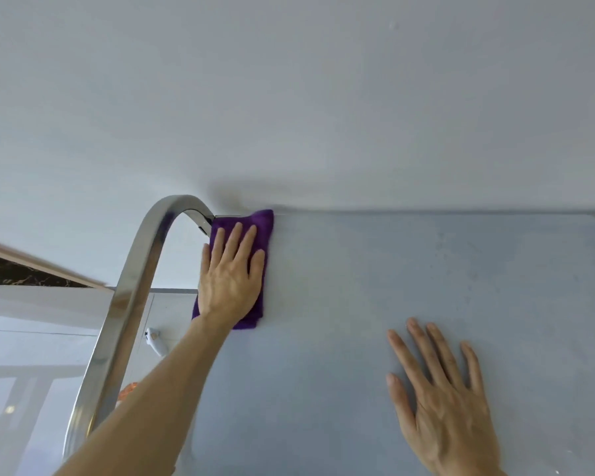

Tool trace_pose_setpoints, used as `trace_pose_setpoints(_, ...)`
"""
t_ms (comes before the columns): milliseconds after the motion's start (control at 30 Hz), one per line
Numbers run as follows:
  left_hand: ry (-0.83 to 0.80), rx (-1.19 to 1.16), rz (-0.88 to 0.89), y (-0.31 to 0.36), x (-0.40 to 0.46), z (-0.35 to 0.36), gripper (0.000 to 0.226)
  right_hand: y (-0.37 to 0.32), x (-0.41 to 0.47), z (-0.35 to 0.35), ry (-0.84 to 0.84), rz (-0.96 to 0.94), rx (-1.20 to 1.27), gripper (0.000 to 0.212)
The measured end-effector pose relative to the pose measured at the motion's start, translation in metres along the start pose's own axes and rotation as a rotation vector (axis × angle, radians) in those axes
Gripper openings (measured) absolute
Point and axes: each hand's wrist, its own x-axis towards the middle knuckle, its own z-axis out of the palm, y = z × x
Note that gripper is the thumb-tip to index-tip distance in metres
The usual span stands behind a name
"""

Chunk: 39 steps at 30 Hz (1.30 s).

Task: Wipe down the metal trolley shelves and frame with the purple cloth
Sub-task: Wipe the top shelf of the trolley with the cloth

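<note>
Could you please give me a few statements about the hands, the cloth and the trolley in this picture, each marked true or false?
1. The left hand lies flat on the purple cloth. True.
2. The cloth sits in the middle of the top shelf. False: it is at the shelf's far left corner, beside the base of the curved handle.
3. The right hand holds a second cloth. False: it rests open and empty on the bare shelf.
4. The two hands are apart, not touching. True.
5. The cloth is wrapped around the handle. False: it lies folded on the shelf surface beside the handle.
</note>
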Motion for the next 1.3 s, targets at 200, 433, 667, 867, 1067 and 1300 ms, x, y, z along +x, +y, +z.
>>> trace_pose_setpoints(200, -0.030, -0.048, 0.100, 0.084, -0.013, 0.026, 0.053, 0.002, 0.000, 0.000, -0.038, 0.013, 0.007, 0.056)
trace_pose_setpoints(433, 0.002, -0.043, 0.097, 0.119, -0.071, 0.045, 0.054, 0.001, 0.000, -0.004, -0.168, 0.033, -0.005, 0.057)
trace_pose_setpoints(667, 0.049, -0.018, 0.093, 0.123, -0.069, 0.044, 0.054, 0.001, 0.003, -0.012, -0.194, 0.013, 0.042, 0.057)
trace_pose_setpoints(867, 0.076, -0.018, 0.077, 0.124, -0.069, 0.042, 0.052, 0.085, -0.001, -0.021, -0.130, -0.135, 0.027, 0.051)
trace_pose_setpoints(1067, 0.049, -0.019, 0.048, 0.127, -0.069, 0.038, 0.054, 0.183, 0.004, -0.044, -0.244, 0.068, -0.140, 0.061)
trace_pose_setpoints(1300, -0.005, 0.036, 0.014, 0.138, -0.068, 0.038, 0.058, 0.188, 0.004, -0.039, -0.270, 0.068, -0.141, 0.062)
